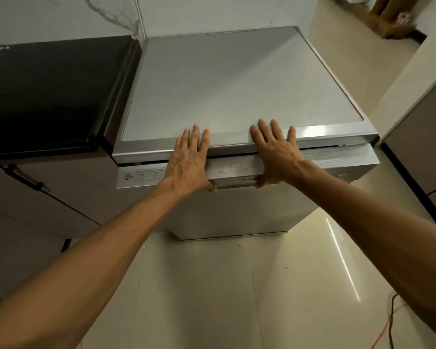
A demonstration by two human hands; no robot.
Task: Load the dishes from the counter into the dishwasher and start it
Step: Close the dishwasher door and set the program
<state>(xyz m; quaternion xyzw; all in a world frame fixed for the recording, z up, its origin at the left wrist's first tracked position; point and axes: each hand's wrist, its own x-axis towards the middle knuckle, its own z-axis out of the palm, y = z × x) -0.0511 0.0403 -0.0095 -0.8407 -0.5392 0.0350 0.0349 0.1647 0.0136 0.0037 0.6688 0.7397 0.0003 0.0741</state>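
The dishwasher (pixel 237 210) is a freestanding silver unit standing on the pale tiled floor (pixel 212 285); its flat grey top panel (pixel 224 84) fills the centre of the view. Its door is all but closed, with only a narrow gap under the top edge, so the interior and any racks are hidden. The black counter (pixel 48 91) adjoins the unit on the left; the visible part carries no dishes, and its far left is cut off by the frame.

The control strip (pixel 141 176) along the door's upper edge carries printed symbols and a label too small to read; its middle section is covered by the hands.

Left hand (pixel 189 162): fingers straight and spread, laid flat over the front edge of the top panel, thumb at the strip's lower edge. Right hand (pixel 275 152): same posture, just beside the left, fingers extended flat. Neither hand holds anything.

A dark cable (pixel 390 321) lies on the floor at lower right, partly cut off.
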